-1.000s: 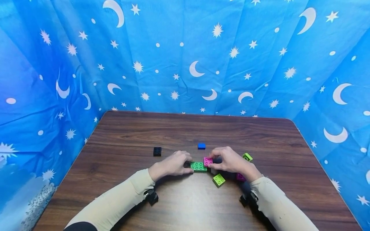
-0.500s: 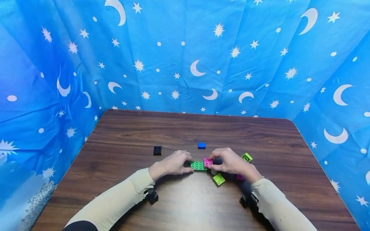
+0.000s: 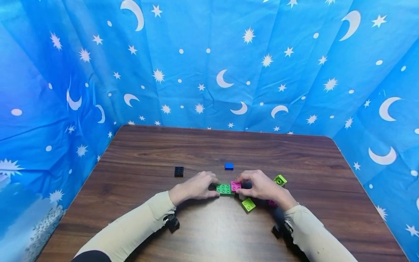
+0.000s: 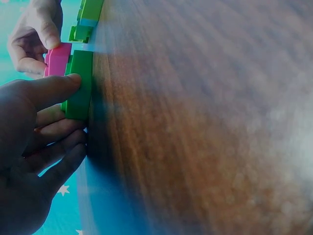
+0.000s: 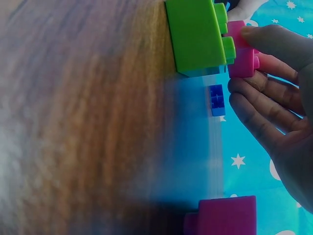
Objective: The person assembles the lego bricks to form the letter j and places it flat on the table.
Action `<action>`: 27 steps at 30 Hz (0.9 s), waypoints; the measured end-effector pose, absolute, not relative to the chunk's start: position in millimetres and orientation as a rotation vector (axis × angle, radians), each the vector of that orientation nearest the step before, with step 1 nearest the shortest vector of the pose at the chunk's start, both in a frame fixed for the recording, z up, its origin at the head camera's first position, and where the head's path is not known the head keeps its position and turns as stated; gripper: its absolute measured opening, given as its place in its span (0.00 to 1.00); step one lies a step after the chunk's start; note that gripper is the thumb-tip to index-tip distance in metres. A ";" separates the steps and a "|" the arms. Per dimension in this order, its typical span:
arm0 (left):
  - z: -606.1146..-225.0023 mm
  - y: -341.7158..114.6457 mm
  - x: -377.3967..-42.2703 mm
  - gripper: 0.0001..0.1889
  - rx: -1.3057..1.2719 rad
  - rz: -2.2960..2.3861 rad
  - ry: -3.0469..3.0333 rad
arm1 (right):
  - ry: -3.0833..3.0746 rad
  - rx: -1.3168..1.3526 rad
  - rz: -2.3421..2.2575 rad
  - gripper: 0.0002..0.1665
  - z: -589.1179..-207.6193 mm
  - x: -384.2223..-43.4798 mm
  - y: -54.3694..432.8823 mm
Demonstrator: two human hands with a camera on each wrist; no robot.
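One hand, the left hand (image 3: 195, 186), pinched the green toy building brick (image 3: 224, 189) between thumb and fingers; the right hand (image 3: 263, 186) likewise gripped the pink four-stud brick (image 3: 235, 186), which had sunk slightly onto the green one's right end, apparently seating into place.

One black brick (image 3: 179, 171), one blue brick (image 3: 228, 166), one green brick (image 3: 224, 189), one pink brick (image 3: 236, 186), one magenta brick (image 5: 227, 215) and two lime bricks (image 3: 248, 205) (image 3: 280, 180), seven in all, were visible with two hands (image 3: 198, 186) (image 3: 260, 187) and one table (image 3: 212, 233).
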State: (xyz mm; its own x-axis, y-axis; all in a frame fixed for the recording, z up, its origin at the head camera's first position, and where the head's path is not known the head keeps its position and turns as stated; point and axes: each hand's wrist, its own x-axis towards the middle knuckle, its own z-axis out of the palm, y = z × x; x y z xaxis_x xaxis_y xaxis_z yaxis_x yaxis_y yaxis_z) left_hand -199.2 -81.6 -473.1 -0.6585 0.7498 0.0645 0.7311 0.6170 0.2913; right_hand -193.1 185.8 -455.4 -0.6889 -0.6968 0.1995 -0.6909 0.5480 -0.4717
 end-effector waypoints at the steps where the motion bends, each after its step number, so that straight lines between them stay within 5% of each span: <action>1: -473.0 -81.6 -199.5 0.21 1.272 0.454 2.769 | 2.756 -1.241 -0.833 0.10 -455.4 -193.2 185.5; 27: -473.3 -81.0 -199.5 0.21 1.252 0.449 2.767 | 2.730 -1.229 -0.809 0.12 -454.5 -192.2 183.7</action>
State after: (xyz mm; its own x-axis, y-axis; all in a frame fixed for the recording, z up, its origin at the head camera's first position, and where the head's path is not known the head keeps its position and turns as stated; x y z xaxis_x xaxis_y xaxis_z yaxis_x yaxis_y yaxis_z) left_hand -199.5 -81.0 -473.3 -0.6651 0.7447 0.0550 0.7239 0.6250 0.2921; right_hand -192.2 183.7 -454.5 -0.6852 -0.7079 0.1713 -0.6869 0.5499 -0.4751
